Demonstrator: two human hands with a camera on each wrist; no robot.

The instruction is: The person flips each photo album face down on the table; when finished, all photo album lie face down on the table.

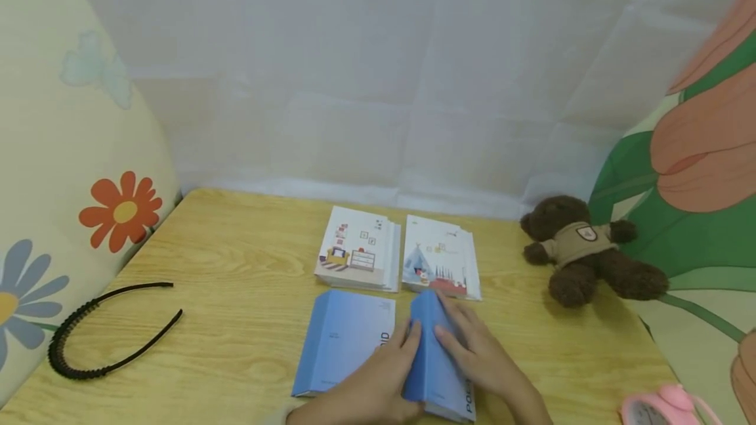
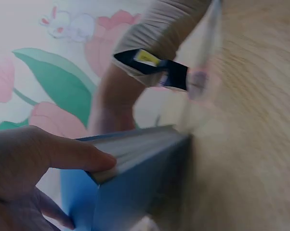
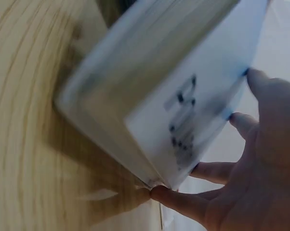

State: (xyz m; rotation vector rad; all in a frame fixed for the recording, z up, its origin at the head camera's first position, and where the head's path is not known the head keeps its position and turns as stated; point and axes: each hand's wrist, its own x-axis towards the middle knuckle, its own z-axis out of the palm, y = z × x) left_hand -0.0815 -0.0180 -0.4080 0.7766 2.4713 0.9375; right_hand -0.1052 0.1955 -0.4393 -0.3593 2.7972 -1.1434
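two hands, my left hand (image 1: 378, 379) and right hand (image 1: 481, 356), clasp one smooth blue book (image 1: 434, 363) tilted on edge above the grainy wooden table (image 1: 236, 267). beside it i see one flat blue book (image 1: 342, 340); farther, two illustrated booklets (image 1: 357, 248), one fuzzy brown teddy bear (image 1: 585, 248).

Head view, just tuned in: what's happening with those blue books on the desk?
A person holds a blue book tilted up on the wooden table, left hand on one side and right hand on the other. A second blue book lies flat just left of it. Behind them lie two illustrated books, side by side. A teddy bear sits off to the right and a black headband lies to the left.
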